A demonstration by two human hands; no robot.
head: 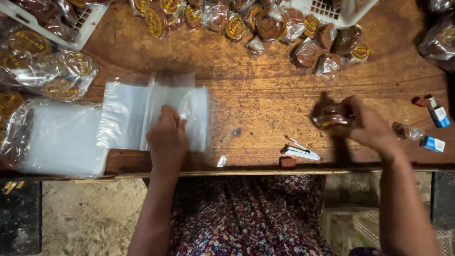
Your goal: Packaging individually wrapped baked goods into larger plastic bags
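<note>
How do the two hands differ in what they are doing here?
The left hand lies fingers-down on flat, empty clear bags; the right hand grips a wrapped brown cake. The left looks sharp, the right blurred. The left is mid-table, the right further right. Both are above the wooden table.

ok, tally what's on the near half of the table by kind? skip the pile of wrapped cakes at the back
Clear bag stacks: 2, one at the left edge, one under the left hand
Stapler: 1
Small blue-and-white boxes: 2
Wrapped cake in the right hand: 1
Total: 6
</note>
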